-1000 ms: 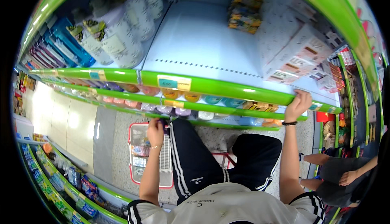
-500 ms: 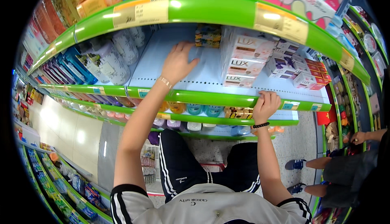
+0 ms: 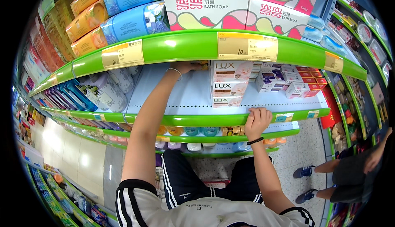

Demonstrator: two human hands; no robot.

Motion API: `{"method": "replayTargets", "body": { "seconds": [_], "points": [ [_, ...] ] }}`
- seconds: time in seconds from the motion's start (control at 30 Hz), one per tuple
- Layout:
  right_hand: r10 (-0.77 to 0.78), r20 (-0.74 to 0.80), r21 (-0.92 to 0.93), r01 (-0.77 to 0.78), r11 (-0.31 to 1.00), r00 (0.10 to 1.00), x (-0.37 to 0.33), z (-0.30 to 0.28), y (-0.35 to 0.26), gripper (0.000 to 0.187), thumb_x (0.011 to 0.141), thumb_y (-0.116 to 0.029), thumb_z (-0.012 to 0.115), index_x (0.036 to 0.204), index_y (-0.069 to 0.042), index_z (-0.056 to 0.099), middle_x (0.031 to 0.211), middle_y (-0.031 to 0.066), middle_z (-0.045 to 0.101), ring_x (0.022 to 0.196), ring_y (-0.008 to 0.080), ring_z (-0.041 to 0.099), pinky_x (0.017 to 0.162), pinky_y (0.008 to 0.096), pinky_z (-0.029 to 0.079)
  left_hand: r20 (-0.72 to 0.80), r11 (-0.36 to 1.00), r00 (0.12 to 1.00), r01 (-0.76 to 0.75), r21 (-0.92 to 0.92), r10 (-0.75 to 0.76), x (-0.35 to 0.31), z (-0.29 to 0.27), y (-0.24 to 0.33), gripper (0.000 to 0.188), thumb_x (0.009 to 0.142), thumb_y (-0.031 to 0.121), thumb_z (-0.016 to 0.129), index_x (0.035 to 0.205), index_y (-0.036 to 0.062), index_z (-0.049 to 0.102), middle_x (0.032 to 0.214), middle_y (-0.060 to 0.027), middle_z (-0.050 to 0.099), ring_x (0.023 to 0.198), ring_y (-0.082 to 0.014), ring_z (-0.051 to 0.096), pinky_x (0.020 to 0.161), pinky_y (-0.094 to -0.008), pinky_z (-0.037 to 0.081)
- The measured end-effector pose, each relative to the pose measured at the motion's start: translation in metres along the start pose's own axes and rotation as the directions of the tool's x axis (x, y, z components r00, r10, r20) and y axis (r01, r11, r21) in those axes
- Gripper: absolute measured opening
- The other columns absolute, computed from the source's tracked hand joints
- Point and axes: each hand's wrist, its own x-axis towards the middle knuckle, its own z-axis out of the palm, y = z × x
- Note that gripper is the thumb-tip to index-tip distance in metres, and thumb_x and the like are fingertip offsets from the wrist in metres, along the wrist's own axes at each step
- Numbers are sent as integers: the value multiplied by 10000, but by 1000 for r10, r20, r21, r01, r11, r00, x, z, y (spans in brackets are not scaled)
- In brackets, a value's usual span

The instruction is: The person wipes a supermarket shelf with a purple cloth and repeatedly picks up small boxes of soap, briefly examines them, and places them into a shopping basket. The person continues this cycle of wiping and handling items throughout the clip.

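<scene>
My left hand (image 3: 186,66) reaches deep into the middle shelf, partly covered by the upper shelf's green front edge. Its fingertips lie at a small yellow-patterned box (image 3: 203,65), most of which is out of sight; whether they grip it I cannot make out. Just right of it stands a stack of pale pink soap boxes (image 3: 229,88). My right hand (image 3: 258,120), with a dark beaded bracelet at the wrist, has its fingers curled over the green front edge (image 3: 197,120) of the middle shelf.
Purple soap boxes (image 3: 270,81) and red ones (image 3: 310,79) sit farther right, white patterned bottles (image 3: 109,89) to the left. Large pink-and-white soap cartons (image 3: 205,11) and blue rolls of packs (image 3: 135,19) fill the upper shelf. Another person's legs (image 3: 327,173) are at the right.
My left hand has moved farther back into the shelf, toward the yellow-patterned box. The view has tilted up, showing more of the upper shelf. My right hand stays on the shelf edge.
</scene>
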Motion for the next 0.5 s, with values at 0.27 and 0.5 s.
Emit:
{"method": "replayTargets", "body": {
  "seconds": [0.27,0.5],
  "points": [
    [-8,-1,18,8,1000,1000,0,-1,-1,111,731,-105,517,797,-66,598,805,79,511,768,276,469,762,395,354,40,999,999,31,-29,-30,-5,-23,15,895,524,379,855,1285,87,486,1293,-140,516,1216,-276,461,1022,-372,359],
    [-3,0,9,3,1000,1000,-1,2,-1,110,733,-104,515,786,-71,606,806,73,514,771,275,473,780,394,356,28,985,986,166,-56,-165,-47,-42,23,829,554,349,845,1211,-29,507,1257,-219,499,1130,-350,511,961,-360,411]
  ]
}}
